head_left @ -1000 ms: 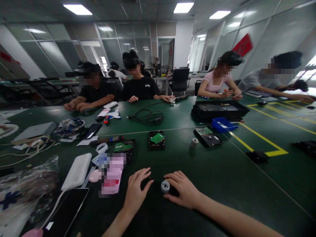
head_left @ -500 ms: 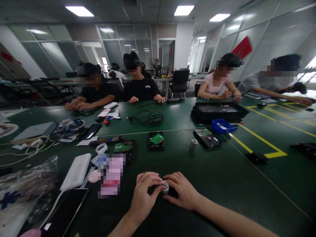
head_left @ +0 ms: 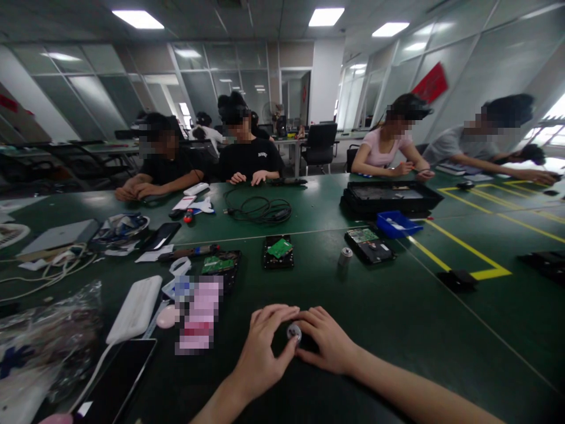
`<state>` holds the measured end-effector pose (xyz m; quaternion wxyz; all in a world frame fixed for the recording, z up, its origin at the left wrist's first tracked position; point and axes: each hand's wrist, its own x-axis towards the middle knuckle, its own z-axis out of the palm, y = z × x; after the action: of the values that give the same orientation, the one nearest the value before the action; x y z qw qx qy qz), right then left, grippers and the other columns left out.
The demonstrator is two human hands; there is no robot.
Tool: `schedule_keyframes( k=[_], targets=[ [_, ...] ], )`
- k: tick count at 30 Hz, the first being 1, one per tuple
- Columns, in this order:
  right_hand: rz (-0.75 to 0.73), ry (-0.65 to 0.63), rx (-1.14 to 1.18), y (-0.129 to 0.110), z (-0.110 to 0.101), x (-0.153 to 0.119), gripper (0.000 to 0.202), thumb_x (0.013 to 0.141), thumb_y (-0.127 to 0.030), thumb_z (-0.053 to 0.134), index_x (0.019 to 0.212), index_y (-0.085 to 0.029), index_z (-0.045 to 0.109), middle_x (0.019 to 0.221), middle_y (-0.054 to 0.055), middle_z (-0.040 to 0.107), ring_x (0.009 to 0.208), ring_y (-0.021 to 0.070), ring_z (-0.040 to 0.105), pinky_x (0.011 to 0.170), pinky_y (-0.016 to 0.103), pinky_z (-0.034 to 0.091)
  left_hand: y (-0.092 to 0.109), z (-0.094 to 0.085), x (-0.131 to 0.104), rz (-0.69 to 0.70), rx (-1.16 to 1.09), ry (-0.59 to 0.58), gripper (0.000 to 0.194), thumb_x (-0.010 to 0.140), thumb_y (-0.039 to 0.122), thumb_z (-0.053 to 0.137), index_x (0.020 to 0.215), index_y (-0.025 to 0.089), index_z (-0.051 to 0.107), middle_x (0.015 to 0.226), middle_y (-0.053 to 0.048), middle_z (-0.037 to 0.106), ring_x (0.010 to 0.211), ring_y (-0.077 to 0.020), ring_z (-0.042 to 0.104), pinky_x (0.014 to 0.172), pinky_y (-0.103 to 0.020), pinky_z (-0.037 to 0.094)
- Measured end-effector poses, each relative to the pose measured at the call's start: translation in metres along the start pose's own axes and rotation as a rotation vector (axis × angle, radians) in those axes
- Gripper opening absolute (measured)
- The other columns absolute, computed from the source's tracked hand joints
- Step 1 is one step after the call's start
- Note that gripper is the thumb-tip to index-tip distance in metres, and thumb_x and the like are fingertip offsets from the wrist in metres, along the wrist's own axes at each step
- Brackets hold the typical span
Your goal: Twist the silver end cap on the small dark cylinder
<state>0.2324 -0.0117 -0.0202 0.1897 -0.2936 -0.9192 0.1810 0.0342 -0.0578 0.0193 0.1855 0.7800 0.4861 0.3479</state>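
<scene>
A small silver metal cylinder, which looks like a small motor (head_left: 293,333), stands on the green table between my two hands. My right hand (head_left: 329,341) is closed around its right side with thumb and fingers. My left hand (head_left: 267,344) arches over from the left with thumb and fingers apart. Its thumb tip rests at the near edge of the motor's top, and its fingertips reach past the far side, close to the right fingers. Another silver motor (head_left: 346,256) stands upright farther off, with a hard drive (head_left: 369,244) beyond it.
Across the table lie a hard drive with a green board (head_left: 279,252), a coiled black cable (head_left: 260,209), a blue tray (head_left: 398,225) and a black case (head_left: 391,199). On the left are a phone (head_left: 121,383), a white power bank (head_left: 135,309) and a plastic bag (head_left: 53,347). People sit opposite.
My left index finger has lifted off the motor's top and stretched forward, opening the pinch. The right hand stays around the motor. Across the table, a person's hands have come closer together.
</scene>
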Motion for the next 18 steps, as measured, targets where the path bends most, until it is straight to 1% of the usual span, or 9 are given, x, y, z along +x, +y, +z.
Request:
schedule_keyframes(
  k=[2, 5, 7, 9, 11, 12, 14, 16, 18],
  targets=[
    [-0.001, 0.007, 0.008, 0.0, 0.0, 0.0, 0.037, 0.084, -0.04, 0.064, 0.114, -0.021, 0.058, 0.123, 0.008, 0.06, 0.104, 0.0253, 0.055, 0.091, 0.041, 0.038, -0.001, 0.002, 0.0, -0.065, 0.026, 0.055, 0.049, 0.08, 0.017, 0.07, 0.123, 0.029, 0.052, 0.117, -0.002, 0.063, 0.112, -0.0268, 0.052, 0.094, -0.047, 0.039],
    [0.011, 0.017, 0.004, -0.001, -0.001, 0.0, 0.037, 0.085, -0.043, 0.063, 0.115, -0.021, 0.058, 0.122, 0.008, 0.061, 0.104, 0.025, 0.055, 0.092, 0.041, 0.038, -0.005, 0.007, 0.0, -0.122, 0.028, 0.112, 0.027, 0.077, 0.021, 0.075, 0.1, 0.027, 0.061, 0.1, 0.0, 0.068, 0.102, -0.0271, 0.056, 0.09, -0.046, 0.041],
    [0.016, 0.008, 0.0, -0.001, -0.001, 0.001, 0.039, 0.085, -0.044, 0.062, 0.116, -0.022, 0.058, 0.122, 0.008, 0.061, 0.104, 0.025, 0.055, 0.092, 0.041, 0.038, -0.009, 0.006, 0.001, -0.139, 0.0, 0.153, 0.016, 0.078, 0.024, 0.076, 0.089, 0.026, 0.064, 0.096, 0.0, 0.067, 0.098, -0.0262, 0.058, 0.087, -0.044, 0.043],
    [0.013, 0.0, -0.002, 0.0, -0.001, 0.001, 0.04, 0.085, -0.045, 0.062, 0.118, -0.021, 0.058, 0.123, 0.008, 0.061, 0.104, 0.0252, 0.055, 0.092, 0.041, 0.038, -0.015, 0.001, 0.002, -0.167, -0.018, 0.231, 0.014, 0.079, 0.031, 0.075, 0.089, 0.026, 0.066, 0.096, -0.002, 0.065, 0.097, -0.0256, 0.058, 0.085, -0.042, 0.045],
    [0.013, -0.001, -0.007, 0.0, -0.001, 0.001, 0.041, 0.085, -0.046, 0.062, 0.117, -0.021, 0.058, 0.124, 0.009, 0.06, 0.104, 0.0255, 0.055, 0.092, 0.041, 0.038, -0.024, -0.007, 0.002, -0.207, -0.013, 0.297, 0.018, 0.08, 0.036, 0.073, 0.092, 0.025, 0.066, 0.096, -0.003, 0.065, 0.097, -0.0255, 0.059, 0.087, -0.042, 0.044],
    [0.013, 0.001, -0.009, 0.001, -0.001, 0.001, 0.041, 0.085, -0.046, 0.062, 0.116, -0.02, 0.058, 0.125, 0.009, 0.06, 0.105, 0.0257, 0.055, 0.093, 0.042, 0.038, -0.031, -0.01, 0.001, -0.227, -0.005, 0.303, 0.019, 0.081, 0.037, 0.073, 0.093, 0.024, 0.065, 0.095, -0.003, 0.066, 0.097, -0.0255, 0.059, 0.088, -0.043, 0.043],
    [0.015, 0.001, -0.008, 0.0, -0.001, 0.0, 0.039, 0.085, -0.045, 0.062, 0.115, -0.02, 0.058, 0.126, 0.009, 0.06, 0.105, 0.0255, 0.055, 0.094, 0.041, 0.037, -0.046, -0.014, -0.002, -0.268, 0.01, 0.257, 0.021, 0.08, 0.034, 0.074, 0.095, 0.024, 0.063, 0.095, -0.002, 0.068, 0.095, -0.0252, 0.061, 0.089, -0.044, 0.042],
    [0.017, 0.0, -0.005, 0.0, -0.002, 0.0, 0.038, 0.085, -0.045, 0.062, 0.114, -0.02, 0.059, 0.125, 0.008, 0.06, 0.105, 0.0251, 0.055, 0.094, 0.041, 0.037, -0.061, -0.012, -0.008, -0.293, 0.038, 0.178, 0.022, 0.079, 0.029, 0.075, 0.094, 0.024, 0.061, 0.094, -0.001, 0.069, 0.093, -0.0255, 0.062, 0.087, -0.044, 0.042],
    [0.017, 0.001, -0.002, -0.001, -0.003, -0.001, 0.039, 0.085, -0.046, 0.063, 0.114, -0.02, 0.059, 0.125, 0.008, 0.06, 0.104, 0.0247, 0.055, 0.094, 0.04, 0.037, -0.074, -0.007, -0.014, -0.28, 0.084, 0.124, 0.015, 0.08, 0.026, 0.073, 0.09, 0.024, 0.061, 0.092, 0.001, 0.07, 0.091, -0.0257, 0.062, 0.085, -0.043, 0.042]
  ],
)
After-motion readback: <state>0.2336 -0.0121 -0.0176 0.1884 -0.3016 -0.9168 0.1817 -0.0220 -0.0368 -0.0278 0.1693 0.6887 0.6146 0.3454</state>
